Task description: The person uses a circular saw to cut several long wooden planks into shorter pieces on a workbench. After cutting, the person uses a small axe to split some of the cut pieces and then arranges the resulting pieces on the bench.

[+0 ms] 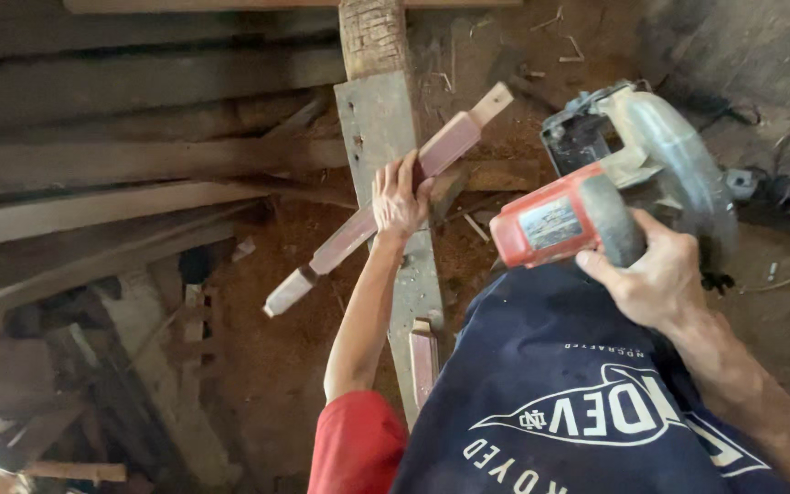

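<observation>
Sawdust floor (267,366), stacked planks (93,174) along its left side. Grey board (386,137) runs straight away from the person; it carries the work, so call it the worktop. Circular saw (614,183), red motor housing, grey guard, sits right of the worktop, off the wood. Reddish wood strip (386,197) lies diagonally across the worktop: long axis low-left to high-right, pale notched ends overhanging both edges. Short reddish offcut (423,361) at the near end. Left hand (400,197) is on the strip mid-length, fingers wrapped over it, pinning it down. Right hand (656,274) closed around the saw's rear handle. Strip lies left of the saw.
</observation>
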